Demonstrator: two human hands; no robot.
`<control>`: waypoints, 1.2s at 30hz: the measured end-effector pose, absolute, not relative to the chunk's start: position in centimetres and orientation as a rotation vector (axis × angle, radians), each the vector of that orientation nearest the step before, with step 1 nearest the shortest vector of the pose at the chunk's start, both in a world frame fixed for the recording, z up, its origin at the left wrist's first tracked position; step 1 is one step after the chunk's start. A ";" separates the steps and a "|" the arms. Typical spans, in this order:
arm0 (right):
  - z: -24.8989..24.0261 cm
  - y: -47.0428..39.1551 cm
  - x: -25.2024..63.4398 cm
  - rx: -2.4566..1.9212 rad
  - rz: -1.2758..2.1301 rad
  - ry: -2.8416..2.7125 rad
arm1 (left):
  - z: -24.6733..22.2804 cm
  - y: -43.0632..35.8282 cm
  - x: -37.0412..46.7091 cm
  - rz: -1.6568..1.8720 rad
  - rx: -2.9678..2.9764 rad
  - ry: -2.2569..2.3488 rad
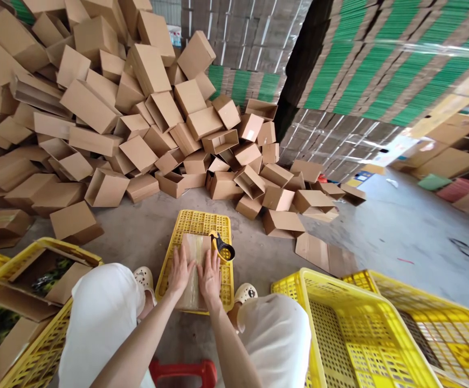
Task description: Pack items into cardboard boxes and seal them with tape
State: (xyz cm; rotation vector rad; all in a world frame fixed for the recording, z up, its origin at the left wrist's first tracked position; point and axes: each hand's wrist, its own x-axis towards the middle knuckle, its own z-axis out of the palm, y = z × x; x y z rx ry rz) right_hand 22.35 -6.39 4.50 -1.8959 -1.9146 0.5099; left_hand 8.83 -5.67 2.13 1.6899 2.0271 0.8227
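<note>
A small cardboard box [194,249] lies on an upturned yellow crate [197,222] between my knees. My left hand [180,271] rests flat on its top, fingers together and pointing away from me. My right hand [209,275] lies flat beside it on the same box, the two hands almost touching over a strip of clear tape running down the middle. A yellow and black tape dispenser [221,248] sits on the crate just past my right hand's fingertips.
A big heap of folded brown boxes [109,113] fills the floor ahead and left. Yellow crates stand at right [351,328] and at left [36,318], the left one holding opened cartons. Wrapped pallets of flat cardboard [380,64] rise behind. A red stool [181,372] is under me.
</note>
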 end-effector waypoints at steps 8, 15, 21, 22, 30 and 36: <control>5.7 -14.8 24.2 -1.513 0.351 -2.400 | 2.4 -16.0 6.9 0.564 2.544 1.699; 4.7 -20.6 24.7 -1.483 0.342 -2.429 | 2.6 -21.8 6.2 0.541 2.658 1.590; 7.3 -15.0 23.5 -1.543 0.409 -2.453 | 3.6 -15.9 6.4 0.497 2.621 1.630; 7.6 -13.7 23.2 -1.564 0.416 -2.445 | 3.7 -14.5 6.4 0.467 2.609 1.635; 8.9 -5.4 21.6 -1.720 0.441 -2.465 | 5.2 -5.5 6.7 0.292 2.545 1.667; 9.6 -1.1 21.4 -1.780 0.461 -2.505 | 5.1 -1.0 7.0 0.237 2.526 1.739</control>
